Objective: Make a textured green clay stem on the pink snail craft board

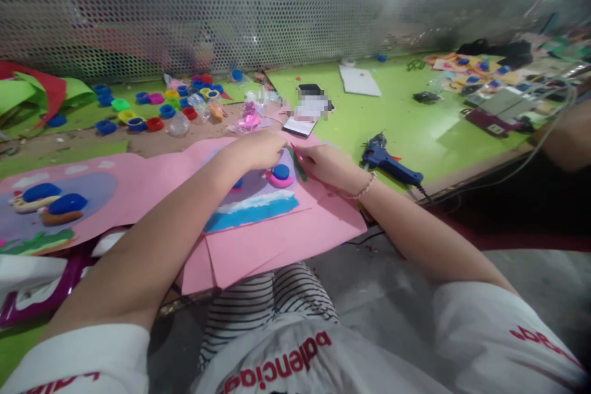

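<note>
A pink foam sheet [323, 215] lies at the table edge, bearing a lilac panel with a blue and white strip [253, 210] and a blue and pink snail shape [281, 176]. My left hand [270, 149] reaches over the panel's top, its fingers bent near a green strip [298, 164]. From the right, my right hand [323, 163] rests beside that strip, fingers closed round a small pink piece [296, 149]. What my left fingers hold, if anything, is too small to make out.
A blue glue gun [392, 165] lies right of the sheet, its cable over the edge. Behind are a phone [302, 123], a white card [360, 81] and several clay pots [154, 124]. Another decorated pink sheet [138, 181] lies left. A person's arm [570, 135] shows far right.
</note>
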A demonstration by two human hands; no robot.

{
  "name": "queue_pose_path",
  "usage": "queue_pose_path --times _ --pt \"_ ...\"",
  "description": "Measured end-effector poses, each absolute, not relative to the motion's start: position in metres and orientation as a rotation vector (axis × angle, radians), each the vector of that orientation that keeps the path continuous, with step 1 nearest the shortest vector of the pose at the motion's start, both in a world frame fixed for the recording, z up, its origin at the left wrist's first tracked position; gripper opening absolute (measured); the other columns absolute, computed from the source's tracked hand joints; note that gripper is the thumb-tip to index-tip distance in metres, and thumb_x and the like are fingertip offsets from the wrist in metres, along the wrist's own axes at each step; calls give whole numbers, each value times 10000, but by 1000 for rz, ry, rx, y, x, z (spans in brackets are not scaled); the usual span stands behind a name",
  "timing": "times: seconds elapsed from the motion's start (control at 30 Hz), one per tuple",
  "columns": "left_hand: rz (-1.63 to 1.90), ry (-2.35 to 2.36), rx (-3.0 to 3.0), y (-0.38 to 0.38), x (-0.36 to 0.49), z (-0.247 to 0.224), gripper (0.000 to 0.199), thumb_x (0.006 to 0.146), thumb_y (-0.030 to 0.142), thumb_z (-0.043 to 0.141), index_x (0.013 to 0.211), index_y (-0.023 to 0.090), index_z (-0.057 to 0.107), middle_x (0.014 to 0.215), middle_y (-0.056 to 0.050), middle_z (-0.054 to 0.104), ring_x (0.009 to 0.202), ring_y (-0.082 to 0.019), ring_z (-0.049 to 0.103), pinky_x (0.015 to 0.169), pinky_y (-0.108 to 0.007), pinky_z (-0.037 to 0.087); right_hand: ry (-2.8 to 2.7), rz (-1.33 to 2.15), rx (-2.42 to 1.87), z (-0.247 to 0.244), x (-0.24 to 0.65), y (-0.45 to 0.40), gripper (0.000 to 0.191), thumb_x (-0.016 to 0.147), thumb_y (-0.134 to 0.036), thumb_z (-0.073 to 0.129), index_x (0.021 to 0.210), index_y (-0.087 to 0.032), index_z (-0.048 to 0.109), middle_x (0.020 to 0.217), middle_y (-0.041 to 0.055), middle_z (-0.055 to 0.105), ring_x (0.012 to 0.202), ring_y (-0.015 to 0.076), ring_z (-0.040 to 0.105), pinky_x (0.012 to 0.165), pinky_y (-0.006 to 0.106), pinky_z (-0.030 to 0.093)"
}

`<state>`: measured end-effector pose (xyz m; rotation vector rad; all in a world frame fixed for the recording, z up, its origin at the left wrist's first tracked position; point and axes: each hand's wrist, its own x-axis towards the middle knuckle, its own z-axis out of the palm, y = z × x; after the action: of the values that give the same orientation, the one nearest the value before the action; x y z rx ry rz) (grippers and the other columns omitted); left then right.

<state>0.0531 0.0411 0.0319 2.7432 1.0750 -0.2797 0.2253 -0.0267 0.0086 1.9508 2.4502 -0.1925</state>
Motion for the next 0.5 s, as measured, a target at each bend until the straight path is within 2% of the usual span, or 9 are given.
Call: queue_pose_path --times 0.17,0.27,0.4,0.5 --pt "-208 1066 2731 46 53 32 581 813 144 374 1381 254 422 1434 -58 438 1236 -203 477 996 -307 402 2421 -195 2102 8 236 -22 336 898 -151 351 1050 -99 646 873 138 685 690 166 576 592 271 335" --pt "-237 1078 2696 55 59 34 634 824 199 389 1438 346 334 1439 -29 438 1206 -209 501 962 -310 434 2416 -156 2097 6 241 -19 331 892 -143 353 1066 -101 632 889 147 685 709 177 581 597 277 327" --pt "-329 1082 2668 67 73 35 561 804 286 469 1353 398 467 1263 -23 596 1006 -213 599 825 -303 495 2430 -136 2051 1 243 -18 336 893 -150 347 1092 -108 614 897 146 681 713 178 584 595 279 321" --pt "-353 1087 2697 69 82 33 498 768 293 525 1260 350 576 1176 -37 646 938 -206 610 796 -305 495 2456 -121 2034 0 243 -19 341 902 -162 332 1109 -116 600 897 140 685 708 177 585 583 281 316"
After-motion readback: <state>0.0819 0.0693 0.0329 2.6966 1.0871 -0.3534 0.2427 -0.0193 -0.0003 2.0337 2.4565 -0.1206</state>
